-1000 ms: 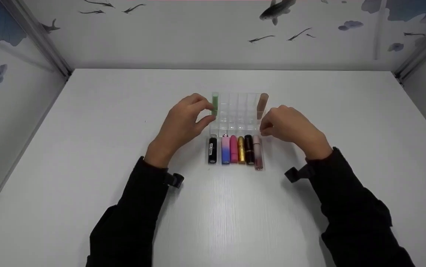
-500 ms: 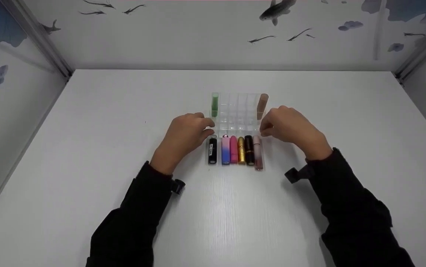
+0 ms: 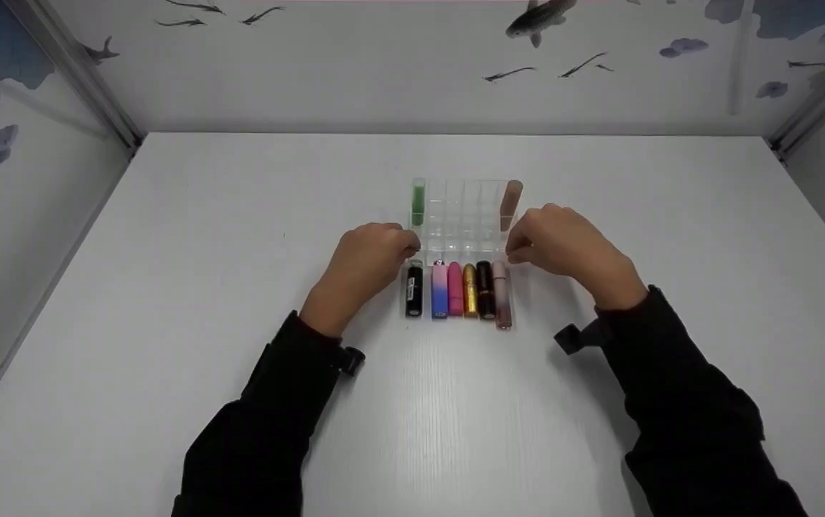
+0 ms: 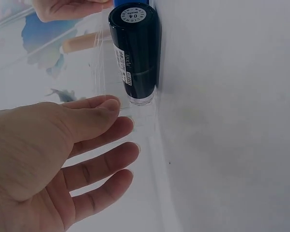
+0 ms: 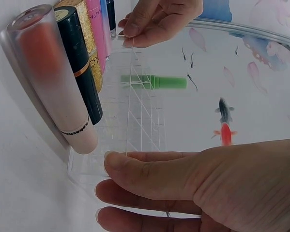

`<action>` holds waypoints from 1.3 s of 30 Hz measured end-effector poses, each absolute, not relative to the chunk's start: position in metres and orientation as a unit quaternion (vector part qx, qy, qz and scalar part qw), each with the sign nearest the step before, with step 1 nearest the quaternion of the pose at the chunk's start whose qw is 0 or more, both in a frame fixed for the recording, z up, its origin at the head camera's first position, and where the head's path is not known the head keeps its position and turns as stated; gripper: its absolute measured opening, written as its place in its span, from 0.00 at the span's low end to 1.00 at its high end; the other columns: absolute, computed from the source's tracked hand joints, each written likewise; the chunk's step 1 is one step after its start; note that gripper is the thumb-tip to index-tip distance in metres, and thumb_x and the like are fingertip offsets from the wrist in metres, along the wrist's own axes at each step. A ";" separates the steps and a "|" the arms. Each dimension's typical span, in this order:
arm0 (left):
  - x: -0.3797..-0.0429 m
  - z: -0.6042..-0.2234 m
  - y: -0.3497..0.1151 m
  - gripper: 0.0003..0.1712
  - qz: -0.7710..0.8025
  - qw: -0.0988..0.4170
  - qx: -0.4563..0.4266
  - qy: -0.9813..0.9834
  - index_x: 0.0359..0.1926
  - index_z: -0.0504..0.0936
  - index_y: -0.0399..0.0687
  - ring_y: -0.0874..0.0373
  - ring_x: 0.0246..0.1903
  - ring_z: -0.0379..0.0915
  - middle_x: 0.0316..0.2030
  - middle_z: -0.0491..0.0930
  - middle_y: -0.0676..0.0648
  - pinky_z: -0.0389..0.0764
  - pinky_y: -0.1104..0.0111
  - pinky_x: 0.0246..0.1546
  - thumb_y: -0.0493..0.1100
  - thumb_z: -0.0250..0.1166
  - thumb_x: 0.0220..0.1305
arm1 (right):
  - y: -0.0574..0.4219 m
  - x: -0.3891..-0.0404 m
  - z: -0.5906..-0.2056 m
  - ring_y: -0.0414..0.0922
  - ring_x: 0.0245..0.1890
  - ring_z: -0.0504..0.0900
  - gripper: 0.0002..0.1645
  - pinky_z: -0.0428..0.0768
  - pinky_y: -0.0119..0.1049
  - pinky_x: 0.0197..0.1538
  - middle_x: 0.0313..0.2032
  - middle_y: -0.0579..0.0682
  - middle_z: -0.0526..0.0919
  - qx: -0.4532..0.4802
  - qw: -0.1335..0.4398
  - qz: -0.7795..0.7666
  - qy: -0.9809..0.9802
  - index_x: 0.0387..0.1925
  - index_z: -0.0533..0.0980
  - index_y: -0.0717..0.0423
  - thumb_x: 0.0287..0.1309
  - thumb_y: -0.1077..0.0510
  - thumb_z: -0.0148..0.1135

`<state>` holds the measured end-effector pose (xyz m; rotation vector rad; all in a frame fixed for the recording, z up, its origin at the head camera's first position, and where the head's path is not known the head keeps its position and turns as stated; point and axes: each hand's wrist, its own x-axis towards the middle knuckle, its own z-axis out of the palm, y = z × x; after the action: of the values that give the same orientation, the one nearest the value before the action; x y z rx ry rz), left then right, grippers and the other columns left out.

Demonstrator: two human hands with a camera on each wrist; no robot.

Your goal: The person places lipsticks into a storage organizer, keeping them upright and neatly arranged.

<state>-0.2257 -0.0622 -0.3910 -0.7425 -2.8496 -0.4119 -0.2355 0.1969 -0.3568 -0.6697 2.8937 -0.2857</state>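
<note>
A clear plastic lipstick organizer point(image 3: 454, 228) stands mid-table with a green tube point(image 3: 418, 202) at its back left and a tan tube point(image 3: 510, 201) at its back right. Along its front lie a black tube point(image 3: 414, 289), a pink-and-blue tube point(image 3: 439, 291), a pink tube point(image 3: 455, 289), a gold tube point(image 3: 470, 290), a dark tube with a gold band point(image 3: 485, 290) and a pale lip gloss tube point(image 3: 502, 294). My left hand point(image 3: 370, 257) pinches the organizer's left wall between thumb and forefinger. On the opposite side, my right hand point(image 3: 561, 240) pinches the right wall.
The white table point(image 3: 240, 215) reaches back to a panel point(image 3: 383, 79) printed with fish and plants. Side panels flank it left and right. A dark wrist camera point(image 3: 352, 360) is strapped to the left sleeve, another camera point(image 3: 570, 339) to the right.
My left hand has come forward from the green tube to the organizer's front left side, and its thumb and forefinger have closed together. The right hand stays where it was.
</note>
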 end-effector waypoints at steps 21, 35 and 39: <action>-0.222 -0.388 -0.054 0.11 -0.093 0.075 -0.229 -0.966 0.42 0.86 0.51 0.60 0.30 0.78 0.34 0.86 0.50 0.80 0.68 0.37 0.36 0.60 0.63 | 0.197 -0.234 -0.354 0.42 0.27 0.78 0.06 0.76 0.37 0.33 0.29 0.47 0.87 -0.222 0.083 -0.087 0.968 0.33 0.86 0.52 0.50 0.60 0.69; -0.223 -0.387 -0.053 0.12 -0.091 0.061 -0.226 -0.968 0.42 0.86 0.50 0.59 0.34 0.80 0.35 0.86 0.50 0.81 0.68 0.39 0.34 0.62 0.60 | 0.190 -0.220 -0.341 0.40 0.31 0.82 0.10 0.80 0.38 0.36 0.32 0.47 0.87 -0.298 0.099 -0.097 0.945 0.39 0.84 0.53 0.51 0.61 0.68; -0.221 -0.386 -0.052 0.12 -0.095 0.053 -0.226 -0.968 0.42 0.86 0.47 0.58 0.37 0.80 0.37 0.86 0.48 0.80 0.68 0.42 0.32 0.61 0.60 | 0.187 -0.222 -0.345 0.42 0.32 0.82 0.10 0.80 0.40 0.39 0.32 0.49 0.87 -0.321 0.127 -0.095 0.934 0.38 0.85 0.54 0.51 0.62 0.69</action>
<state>-0.2214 -0.0520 -0.3859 -0.6881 -2.9425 -0.2898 -0.2217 0.1874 -0.3453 -0.9352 2.7169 -0.2755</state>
